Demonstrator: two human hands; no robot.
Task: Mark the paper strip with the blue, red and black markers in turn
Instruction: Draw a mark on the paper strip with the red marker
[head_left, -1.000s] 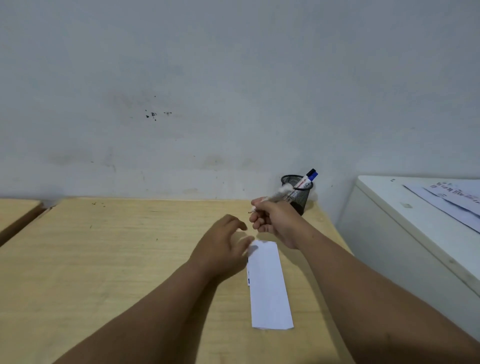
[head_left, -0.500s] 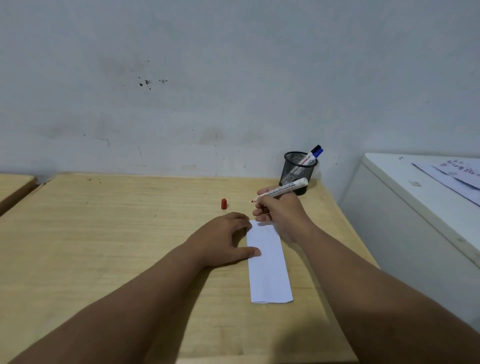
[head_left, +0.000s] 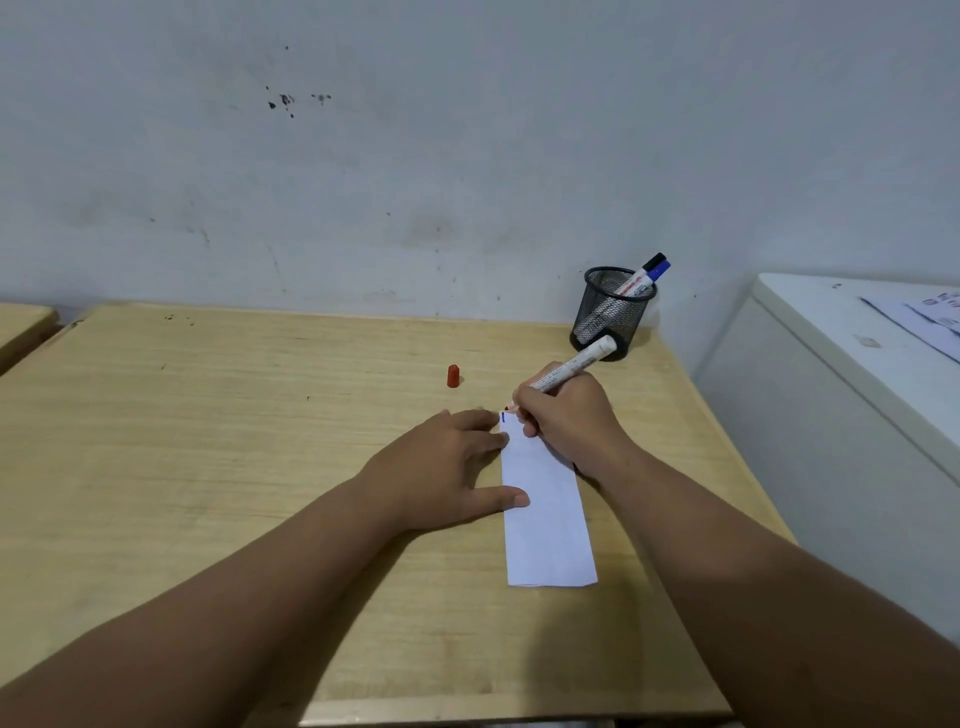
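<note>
- Paper strip (head_left: 545, 499) lies flat on the wooden surface (head_left: 234, 441), its long side running away from the person, with a short blue mark (head_left: 503, 418) already at its far left corner.
- It is pinned along its left edge by the left hand (head_left: 441, 467), whose fingers are spread flat, with the thumb laid across the strip near the middle.
- The red marker (head_left: 569, 369) is clamped in the fingers of the right hand (head_left: 566, 421) in a writing grip, its tip brought down at the far end of the strip, just beside the blue mark.
- Its red cap (head_left: 453, 375) stands apart on the surface, and the blue and black markers are seen in the mesh cup (head_left: 610, 312) at the far corner.
- The red stroke is judged to be the step in hand, with black to follow.
- The stroke is best made short and light, set clear of the blue mark so the colours are not run together.
- Pressure from the left hand should be kept until the tip is lifted, as thin paper is likely to slide or wrinkle under a dragged tip.
- The heel of the right hand appears to rest on the paper; fresh ink should not be brushed by it.
</note>
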